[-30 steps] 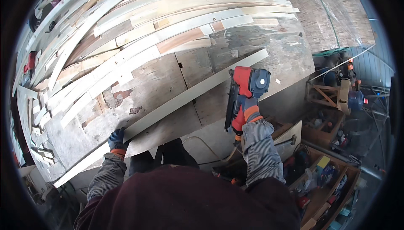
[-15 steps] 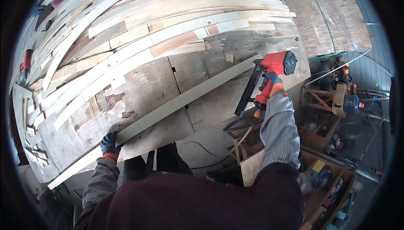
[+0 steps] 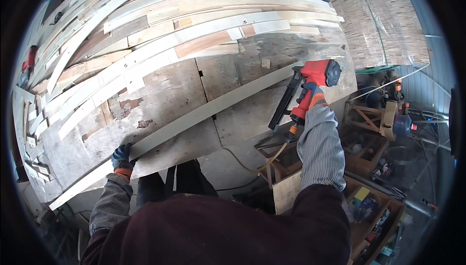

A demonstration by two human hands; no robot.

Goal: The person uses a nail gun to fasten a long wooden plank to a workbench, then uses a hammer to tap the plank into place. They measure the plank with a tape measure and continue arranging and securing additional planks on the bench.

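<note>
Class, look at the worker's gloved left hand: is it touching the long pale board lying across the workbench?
Touching. The head view shows the left hand resting on the long board, its gloved fingers over the near edge with no gap.

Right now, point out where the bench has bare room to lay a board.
Bare worn panel lies between the long pale strip, pinned by the left hand, and the stacked slats. The right hand holds the red nail gun at the crowded far end.

Pale long plank [image 3: 204, 112], red nailer [image 3: 310, 88]

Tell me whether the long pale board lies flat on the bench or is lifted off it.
Flat: the long pale board lies along the worn bench top, left hand gripping its edge.
</note>
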